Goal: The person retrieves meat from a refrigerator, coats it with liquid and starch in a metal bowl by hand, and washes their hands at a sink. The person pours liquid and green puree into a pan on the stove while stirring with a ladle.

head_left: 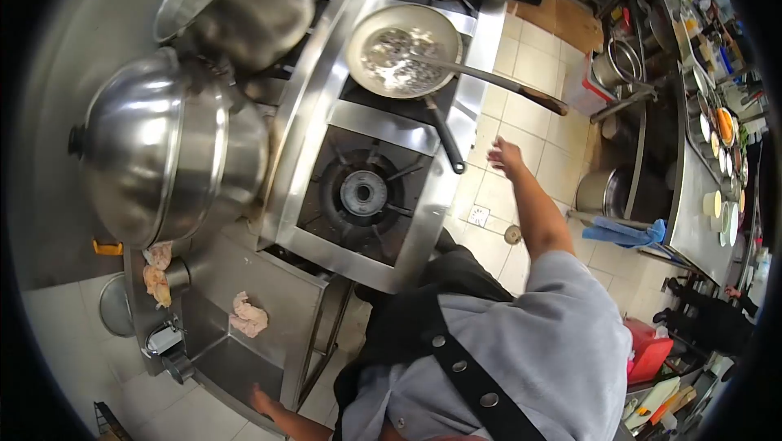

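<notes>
My right hand [507, 157] is in the air over the floor, just beyond the stove's front edge. Its fingers are loosely bent and apart, with nothing seen in them. Nearest to it are the black handle of a frying pan [368, 84] and a long-handled utensil [505, 82] whose head lies in the pan. Shiny liquid or foam covers part of the pan's bottom. At lower left, my left hand [262, 400] is by the edge of the steel sink [238, 365]; its fingers are small and blurred. A crumpled pinkish-beige cloth [248, 315] lies on the ledge above the basin.
An unlit burner [360, 191] sits in front of me, beside the pan. Large steel pots [236, 13] and a domed lidded pot [155, 152] stand at left. Across the tiled floor runs a counter [692, 221] with several containers and a hanging blue cloth [623, 232]. Other people are at far right.
</notes>
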`<state>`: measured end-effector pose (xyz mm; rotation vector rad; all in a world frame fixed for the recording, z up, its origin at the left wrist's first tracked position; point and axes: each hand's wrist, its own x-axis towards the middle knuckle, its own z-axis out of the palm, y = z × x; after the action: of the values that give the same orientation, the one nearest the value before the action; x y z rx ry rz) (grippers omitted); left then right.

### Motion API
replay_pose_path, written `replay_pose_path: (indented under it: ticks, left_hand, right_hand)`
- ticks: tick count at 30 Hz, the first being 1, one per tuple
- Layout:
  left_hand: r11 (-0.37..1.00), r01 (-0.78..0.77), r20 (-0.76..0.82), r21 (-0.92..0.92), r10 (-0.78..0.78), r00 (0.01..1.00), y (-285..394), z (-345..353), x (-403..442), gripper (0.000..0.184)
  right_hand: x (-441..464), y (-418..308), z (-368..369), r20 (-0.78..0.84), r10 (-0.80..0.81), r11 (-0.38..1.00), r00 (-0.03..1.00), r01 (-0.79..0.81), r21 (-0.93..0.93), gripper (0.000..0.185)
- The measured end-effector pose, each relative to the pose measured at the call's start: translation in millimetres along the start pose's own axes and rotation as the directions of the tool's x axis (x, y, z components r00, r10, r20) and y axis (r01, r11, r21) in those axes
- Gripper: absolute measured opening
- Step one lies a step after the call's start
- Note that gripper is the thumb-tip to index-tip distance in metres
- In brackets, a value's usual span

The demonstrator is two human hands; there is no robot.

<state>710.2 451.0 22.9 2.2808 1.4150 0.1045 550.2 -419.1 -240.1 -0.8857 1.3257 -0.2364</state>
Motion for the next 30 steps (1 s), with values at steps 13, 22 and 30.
replay_pose_path:
  ticks: [13, 22, 30]
  left_hand:
    - [0.921, -0.345, 0.105, 0.183, 0.331, 0.938, -70, -50, -60, 0.037]
    - [0.809, -0.555, 0.027, 0.193, 0.561, 0.827, -55, -18, -27, 0.023]
    - [0.870, -0.483, -0.270, 0.103, 0.492, 0.828, -16, 42, -228, 0.050]
  right_hand:
    - [145, -40, 65, -0.086, 0.047, 0.993, 0.995, -0.038, 0.108, 0.046]
    - [193, 7, 26, 0.200, -0.567, 0.691, 0.799, 0.593, -0.413, 0.051]
    - [78, 36, -241, 0.141, 0.172, -0.640, 0.975, 0.220, -0.737, 0.054]
